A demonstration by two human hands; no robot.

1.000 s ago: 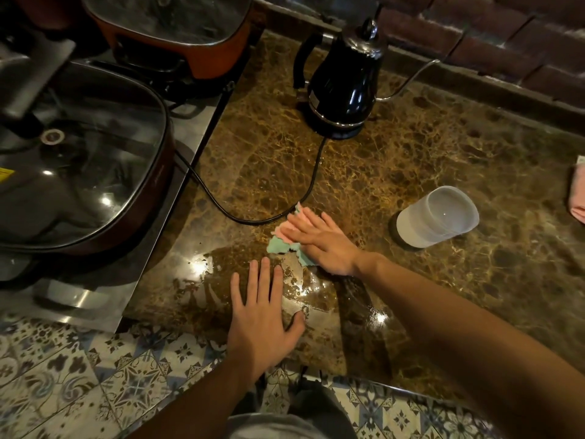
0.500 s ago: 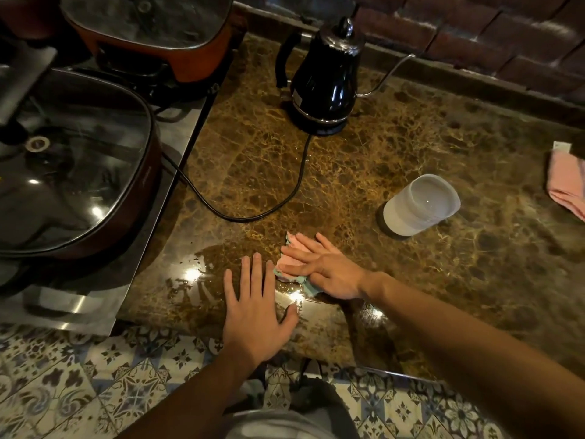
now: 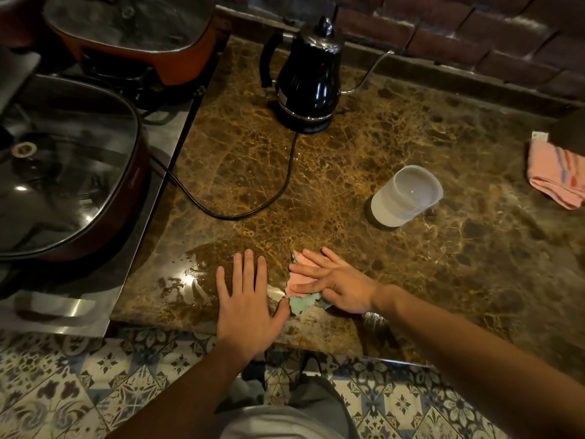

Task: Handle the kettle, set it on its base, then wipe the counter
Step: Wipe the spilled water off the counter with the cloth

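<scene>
Down near the front edge of a brown marble counter, the right hand lies flat with fingers spread, pressing a small pink and teal cloth against the stone; it pins the cloth under palm and fingers and does not clench it. Part of the cloth pokes out to the left of the fingertips, and its teal corner just touches the thumb of the left hand. That left hand rests palm down and open on the counter, holding nothing, just beside the cloth. A wet sheen glints on the stone to the left of the left hand. Well behind both hands, a black gooseneck kettle sits on its base near the back of the counter, its handle to the left and thin spout to the right. A black cord curves from the base forward and then left toward the stove. A frosted plastic cup stands between the kettle and the right forearm. A pink towel lies at the far right, cut off by the frame edge. On the left, two lidded pans are also partly cut off. Faint script on the near pan's side is too small to read. A small white tag on the towel shows no readable writing.
</scene>
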